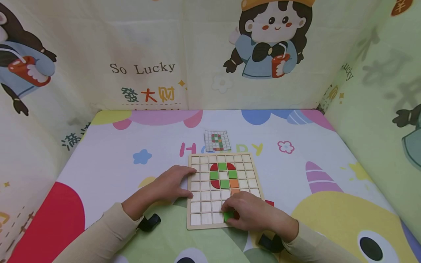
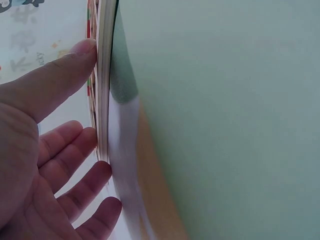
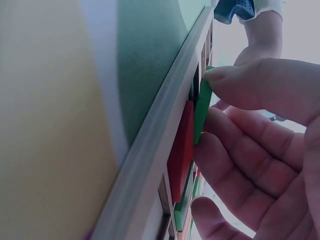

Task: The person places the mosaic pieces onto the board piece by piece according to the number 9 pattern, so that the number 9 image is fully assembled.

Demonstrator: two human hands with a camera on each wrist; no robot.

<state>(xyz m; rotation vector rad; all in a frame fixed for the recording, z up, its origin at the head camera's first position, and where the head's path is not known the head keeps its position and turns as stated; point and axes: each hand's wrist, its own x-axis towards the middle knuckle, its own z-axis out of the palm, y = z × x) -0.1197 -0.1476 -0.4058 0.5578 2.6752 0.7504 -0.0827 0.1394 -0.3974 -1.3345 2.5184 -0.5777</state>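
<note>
A wooden grid board (image 1: 205,207) lies on the table in the head view. Red corner tiles (image 1: 214,167) and green square tiles (image 1: 222,166) form a ring on it, with orange tiles (image 1: 234,183) at the lower right. My left hand (image 1: 171,182) rests at its left edge, thumb and fingertips against the frame. Over the lower part of the board my right hand (image 1: 250,212) pinches a green square tile (image 3: 202,105) between thumb and fingers. The tile is tilted over a cell, beside a red tile (image 3: 181,150). My right hand hides several cells in the head view.
Just behind the board lies a small printed grid card (image 1: 217,141) with a red and green pattern. A red piece (image 1: 269,203) shows at the board's right side, partly behind my right hand. Patterned cloth walls (image 1: 204,73) surround the table.
</note>
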